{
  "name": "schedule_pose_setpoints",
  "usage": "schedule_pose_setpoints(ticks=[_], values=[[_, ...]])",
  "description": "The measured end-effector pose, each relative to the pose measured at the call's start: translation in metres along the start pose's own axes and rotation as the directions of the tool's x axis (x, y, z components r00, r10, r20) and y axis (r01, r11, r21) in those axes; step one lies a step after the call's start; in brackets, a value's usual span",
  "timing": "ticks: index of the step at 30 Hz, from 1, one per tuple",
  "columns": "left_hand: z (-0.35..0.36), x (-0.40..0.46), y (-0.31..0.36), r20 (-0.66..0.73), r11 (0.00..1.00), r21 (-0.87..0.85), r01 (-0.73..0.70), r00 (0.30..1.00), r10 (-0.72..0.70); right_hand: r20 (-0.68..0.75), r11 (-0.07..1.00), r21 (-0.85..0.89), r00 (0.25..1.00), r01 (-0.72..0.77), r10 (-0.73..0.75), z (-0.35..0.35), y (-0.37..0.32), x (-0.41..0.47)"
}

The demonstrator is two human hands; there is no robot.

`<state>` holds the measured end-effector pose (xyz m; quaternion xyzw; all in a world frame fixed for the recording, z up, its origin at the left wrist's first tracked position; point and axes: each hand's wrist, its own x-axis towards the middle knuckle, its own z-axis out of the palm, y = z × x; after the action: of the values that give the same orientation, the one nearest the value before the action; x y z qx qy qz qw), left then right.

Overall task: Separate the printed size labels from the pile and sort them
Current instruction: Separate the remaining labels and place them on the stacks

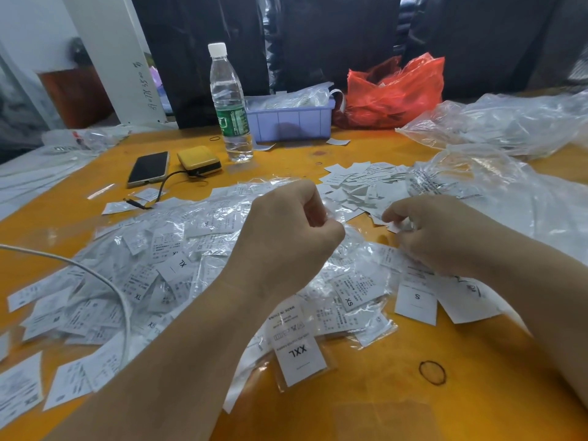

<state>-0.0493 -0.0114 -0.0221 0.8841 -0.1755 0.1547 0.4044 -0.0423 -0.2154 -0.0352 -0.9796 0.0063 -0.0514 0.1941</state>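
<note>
A wide pile of white printed size labels [152,275], many in small clear sleeves, covers the orange table [477,393]. My left hand [286,230] is curled over the middle of the pile, its fingers gripping a crinkled clear sleeve [337,218]. My right hand [439,233] pinches a small white label [396,226] beside it. Loose labels marked XXL [300,358], S [416,302] and XS [350,300] lie near me. A second heap of bare white labels [359,186] lies beyond my hands.
A water bottle [230,103], a phone [149,168], a yellow power bank [199,161] and a purple bin [291,120] stand at the back. A red bag [394,90] and clear plastic bags [509,122] lie right. A white cable [95,278] crosses the pile. A rubber band [432,373] lies near me.
</note>
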Motion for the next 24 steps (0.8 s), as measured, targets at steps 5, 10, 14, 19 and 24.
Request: schedule_pose_setpoints(ticks=[5,10,14,19,24], values=[[0.0003,-0.0006,0.0020,0.032,0.999,-0.042,0.016,0.999,-0.015,0.022,1.000,0.021,1.000,0.013,-0.014,0.0008,-0.0005,-0.0010],[-0.0006,-0.0009,0.0020,0.039,0.999,-0.052,0.015,0.999,-0.013,-0.004,0.999,0.028,0.999,-0.032,0.032,0.0020,0.0003,-0.0006],[0.0009,-0.0011,0.0018,0.044,0.999,-0.044,0.016,0.999,-0.014,-0.015,0.999,0.051,1.000,0.013,-0.012,0.0034,0.0008,-0.0004],[0.0019,0.0000,0.0005,0.045,0.999,-0.030,0.017,0.999,-0.015,-0.051,0.998,0.060,0.998,-0.034,0.037,0.0037,0.0010,0.0025],[0.0017,-0.0004,0.0001,0.058,1.000,-0.013,0.022,0.998,-0.021,-0.033,0.993,0.109,0.999,0.038,-0.035,0.0052,0.0005,0.0027]])
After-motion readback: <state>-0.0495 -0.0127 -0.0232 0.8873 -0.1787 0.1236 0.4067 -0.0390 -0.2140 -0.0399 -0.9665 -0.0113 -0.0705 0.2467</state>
